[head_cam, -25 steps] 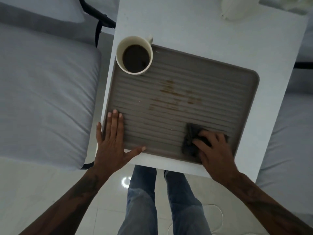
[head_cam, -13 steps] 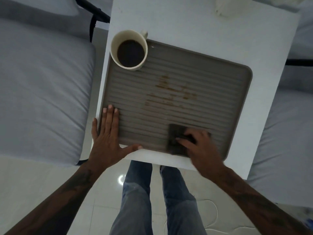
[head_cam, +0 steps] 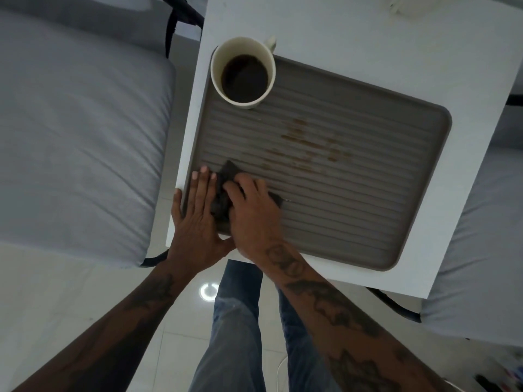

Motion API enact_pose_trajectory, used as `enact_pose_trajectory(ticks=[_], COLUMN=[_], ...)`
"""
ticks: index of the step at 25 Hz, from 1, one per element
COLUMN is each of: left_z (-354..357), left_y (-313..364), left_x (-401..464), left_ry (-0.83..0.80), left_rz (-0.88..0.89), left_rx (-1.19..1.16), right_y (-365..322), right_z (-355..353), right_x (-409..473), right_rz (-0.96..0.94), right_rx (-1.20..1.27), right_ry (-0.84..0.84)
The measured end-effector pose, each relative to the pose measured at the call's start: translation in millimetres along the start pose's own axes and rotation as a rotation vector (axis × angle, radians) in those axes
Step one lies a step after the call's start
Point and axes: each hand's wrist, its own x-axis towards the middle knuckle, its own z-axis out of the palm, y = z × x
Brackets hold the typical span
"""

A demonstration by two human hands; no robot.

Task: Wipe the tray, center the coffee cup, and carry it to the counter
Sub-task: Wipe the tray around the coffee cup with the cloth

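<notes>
Grey ribbed tray [head_cam: 353, 210]: rectangular, rounded corners, flat on white table, brown coffee stains [head_cam: 305, 145] streaked across middle ridges. Cream coffee cup [head_cam: 243, 72]: upright in tray's far left corner, holding dark coffee, handle pointing away. Dark cloth [head_cam: 223, 190]: crumpled on tray's near left area.

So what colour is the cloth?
The cloth is dark grey, nearly black, seen in the head view under the right hand.
</notes>
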Motion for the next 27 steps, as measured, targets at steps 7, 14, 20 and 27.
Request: enact_pose_trajectory(ticks=[7,14,20,27], left_z=[-6,-5,-1,-8], left_y=[5,7,4,10], left_x=[0,0,0,0], left_ry=[0.011,0.008,-0.013,-0.059], left_rz=[-0.024,-0.009,0.012,-0.023], left_rx=[-0.034,0.007,0.058,0.101], right_y=[130,107,-6,152], right_z=[-82,-57,-7,-90], right_x=[-91,-70,21,-87], right_rz=[0.355,0.357,0.102,0.345], right_rx=[-0.117,-0.185,0.007,-0.193], right_ry=[0.008,0.222,0.09,0.23])
